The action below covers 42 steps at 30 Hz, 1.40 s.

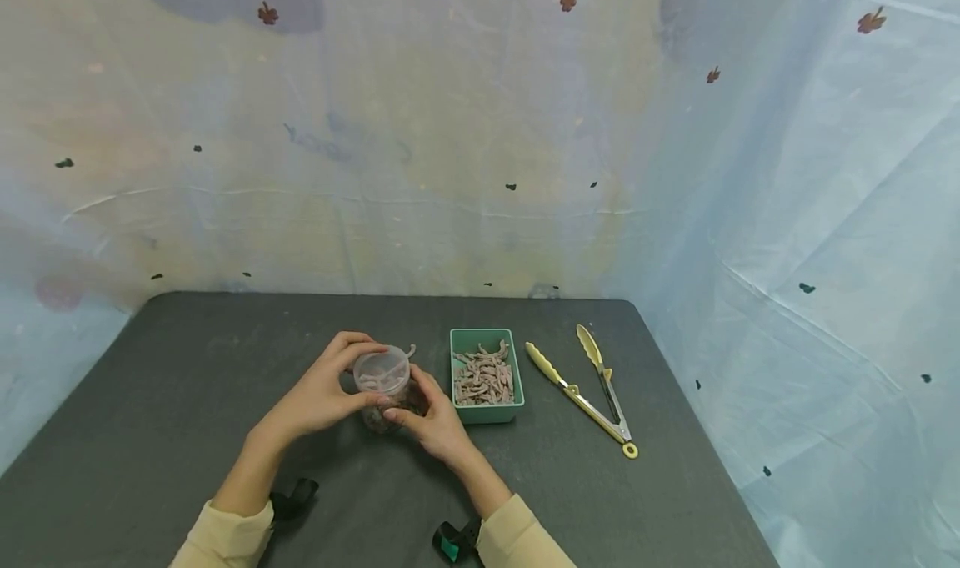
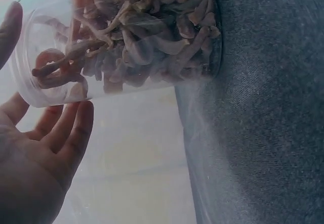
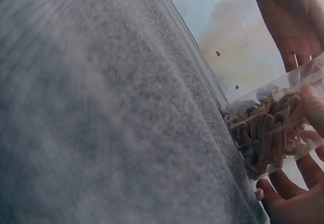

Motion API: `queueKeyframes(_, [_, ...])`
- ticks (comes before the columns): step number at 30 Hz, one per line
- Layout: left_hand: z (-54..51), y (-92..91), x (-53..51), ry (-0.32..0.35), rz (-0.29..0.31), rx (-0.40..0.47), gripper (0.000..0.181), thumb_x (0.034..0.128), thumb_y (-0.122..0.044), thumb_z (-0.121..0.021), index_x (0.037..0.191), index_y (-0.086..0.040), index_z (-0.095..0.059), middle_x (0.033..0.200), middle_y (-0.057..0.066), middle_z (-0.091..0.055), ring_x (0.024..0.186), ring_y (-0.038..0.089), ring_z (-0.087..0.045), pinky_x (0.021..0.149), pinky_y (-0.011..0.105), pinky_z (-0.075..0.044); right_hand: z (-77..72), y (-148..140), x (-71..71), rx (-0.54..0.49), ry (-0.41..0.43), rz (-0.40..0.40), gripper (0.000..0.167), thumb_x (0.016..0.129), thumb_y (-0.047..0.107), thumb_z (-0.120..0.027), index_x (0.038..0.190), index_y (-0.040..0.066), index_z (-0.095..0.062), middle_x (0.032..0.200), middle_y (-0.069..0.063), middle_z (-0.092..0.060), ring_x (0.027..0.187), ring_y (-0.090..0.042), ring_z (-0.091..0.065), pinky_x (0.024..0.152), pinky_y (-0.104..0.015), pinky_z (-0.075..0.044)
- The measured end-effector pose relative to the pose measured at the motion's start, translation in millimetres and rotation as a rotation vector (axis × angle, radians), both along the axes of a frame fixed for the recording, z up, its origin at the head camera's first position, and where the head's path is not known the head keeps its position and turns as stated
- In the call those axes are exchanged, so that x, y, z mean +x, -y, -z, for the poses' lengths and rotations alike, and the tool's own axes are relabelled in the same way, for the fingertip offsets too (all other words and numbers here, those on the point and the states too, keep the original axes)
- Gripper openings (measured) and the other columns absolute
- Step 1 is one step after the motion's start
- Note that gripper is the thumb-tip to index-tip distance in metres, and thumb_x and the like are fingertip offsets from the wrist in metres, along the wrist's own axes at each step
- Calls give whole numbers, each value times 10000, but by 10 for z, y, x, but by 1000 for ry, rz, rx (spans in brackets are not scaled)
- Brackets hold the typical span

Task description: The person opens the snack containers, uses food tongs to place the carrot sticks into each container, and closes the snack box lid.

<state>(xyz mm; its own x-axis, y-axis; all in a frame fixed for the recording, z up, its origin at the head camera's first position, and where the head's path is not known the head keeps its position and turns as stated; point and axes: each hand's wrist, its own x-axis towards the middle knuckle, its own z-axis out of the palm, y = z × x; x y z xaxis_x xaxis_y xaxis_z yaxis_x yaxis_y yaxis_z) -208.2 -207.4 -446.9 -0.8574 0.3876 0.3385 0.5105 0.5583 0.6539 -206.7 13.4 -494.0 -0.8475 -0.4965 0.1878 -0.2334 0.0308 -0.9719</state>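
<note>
A clear plastic jar stands on the table, partly filled with brownish, strip-like dried pieces. A translucent round lid covers its top. My left hand holds the lid's edge, thumb at the near side and fingers at the far side. Lower down, my right hand grips the jar's side with its thumb in front; the other fingers are partly hidden behind the jar. To the right is a green rectangular tub holding many similar pieces.
Spread yellow-handled tongs lie right of the tub. One loose piece lies on the dark table just behind the jar. A pale patterned sheet hangs behind and beside the table.
</note>
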Motion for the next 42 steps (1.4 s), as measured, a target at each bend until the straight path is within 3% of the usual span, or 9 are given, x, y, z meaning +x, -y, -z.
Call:
queueKeyframes(5, [-8,-12,7,-21,1,4,640,825,-225,-817,1405,-173,-554,1401,61,-473,1254,290,-519,899,481,-514,151,13,-61,15,-11,22,709,963,153,-668,1568,225,-303,1525,-102,-396,1405,-284,-461,1103,-435,-441])
queueKeyframes(16, [23,31,-9,11,97,15,614,928,-220,-708,1489,-164,-465,1541,91,-403,1389,366,-421,978,583,-459,168,-3,-67,34,-18,26,713,965,234,-672,1562,308,-291,1510,-47,-411,1376,-206,-490,1089,-322,-454])
queueKeyframes(20, [0,41,5,35,69,8,657,910,-269,-737,1493,-167,-452,1534,97,-408,1381,368,-432,981,599,-458,70,-14,-23,24,-18,18,722,967,190,-668,1579,190,-285,1513,-94,-408,1380,-255,-485,1098,-386,-451])
queueKeyframes(23, [2,61,12,43,38,-13,678,896,-319,-750,1490,-180,-453,1508,84,-438,1316,330,-495,958,534,-484,-66,-23,40,14,-10,3,713,967,123,-657,1570,66,-280,1506,-164,-401,1381,-325,-474,1101,-469,-433])
queueKeyframes(26, [15,83,8,48,18,-23,681,880,-351,-761,1479,-213,-469,1480,44,-477,1246,269,-548,925,476,-490,-139,-28,76,7,-2,-7,701,966,84,-647,1558,15,-278,1496,-205,-399,1373,-372,-471,1094,-515,-421])
queueKeyframes(30, [17,86,2,59,36,1,678,876,-331,-764,1478,-223,-472,1480,28,-488,1269,266,-547,967,529,-474,9,-6,12,1,-19,3,708,963,87,-653,1566,59,-283,1505,-190,-394,1368,-369,-475,1089,-519,-425])
queueKeyframes(34, [20,76,-8,66,66,16,658,904,-283,-739,1492,-214,-453,1492,36,-478,1258,265,-556,960,541,-483,166,8,-57,19,-42,27,697,963,127,-662,1566,184,-316,1507,-119,-409,1358,-303,-495,1088,-481,-441])
queueKeyframes(38, [38,83,-15,67,77,15,645,921,-262,-721,1500,-212,-441,1503,38,-468,1206,245,-577,913,445,-511,206,6,-79,31,-29,28,687,965,174,-668,1555,276,-329,1508,-49,-415,1360,-223,-499,1096,-415,-449])
queueKeyframes(42, [46,96,-15,67,85,8,651,934,-269,-705,1515,-203,-419,1520,63,-447,1222,266,-566,912,434,-510,195,6,-76,25,-29,27,685,967,194,-669,1555,275,-329,1516,-49,-413,1368,-224,-495,1099,-406,-448])
